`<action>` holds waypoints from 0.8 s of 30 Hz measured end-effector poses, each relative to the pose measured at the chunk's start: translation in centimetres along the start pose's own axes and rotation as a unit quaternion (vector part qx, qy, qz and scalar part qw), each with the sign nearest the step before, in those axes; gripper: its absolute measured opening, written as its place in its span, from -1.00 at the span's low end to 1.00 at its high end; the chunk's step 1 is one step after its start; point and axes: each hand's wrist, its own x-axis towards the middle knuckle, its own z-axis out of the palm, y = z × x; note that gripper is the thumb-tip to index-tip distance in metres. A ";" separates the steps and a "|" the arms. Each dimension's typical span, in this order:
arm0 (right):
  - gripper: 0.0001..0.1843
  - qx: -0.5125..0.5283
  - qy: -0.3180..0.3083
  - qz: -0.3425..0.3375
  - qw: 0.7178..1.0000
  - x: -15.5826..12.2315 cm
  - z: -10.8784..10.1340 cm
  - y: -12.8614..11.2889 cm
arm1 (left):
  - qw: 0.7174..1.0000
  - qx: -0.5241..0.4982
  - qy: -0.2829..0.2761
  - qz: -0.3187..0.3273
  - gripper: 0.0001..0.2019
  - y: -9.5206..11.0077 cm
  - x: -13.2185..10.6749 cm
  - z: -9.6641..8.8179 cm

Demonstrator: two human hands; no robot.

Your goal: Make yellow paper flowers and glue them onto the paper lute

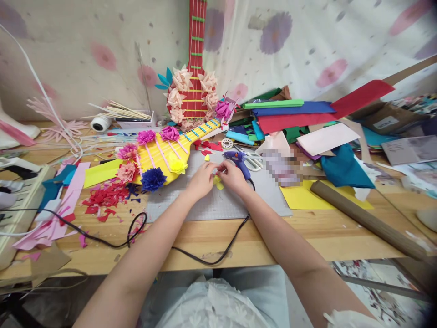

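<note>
Yellow paper piece (218, 183) shows against the grey cutting mat (275, 200). Leftmost, a flower-trimmed yellow stringed-instrument model (155, 157) lies nearby. Next, the left hand (202, 180) curls inward, fingers nearly together; across the paper, the right hand (234, 176) meets it, thumb and forefinger close. Whether either pinches the paper, I cannot tell. Fine shaping seems in hand; the next move calls for light, steady fingertips, clear of the blue glue gun (241, 163) just beyond.

Both arms reach inward from the near side, the left forearm (155, 234) slanting right and the right forearm (283, 239) slanting left. The left hand (202, 180) and right hand (235, 176) nearly meet, fingers bent, thumbs and fingertips close together.
</note>
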 end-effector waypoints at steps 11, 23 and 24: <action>-0.92 0.098 -0.051 -0.021 0.994 -0.9 -1.7 0.8 | 0.988 0.108 0.053 -0.099 -0.73 -2.5 -0.9 1.3; -0.68 0.109 -0.165 0.048 0.979 -1.9 -9.7 4.1 | 0.985 0.061 0.078 -0.144 -0.80 -2.3 -0.8 1.4; -0.67 0.081 -0.146 0.057 0.984 -1.8 -9.8 4.2 | 0.985 0.060 0.079 -0.141 -0.81 -2.4 -0.8 1.4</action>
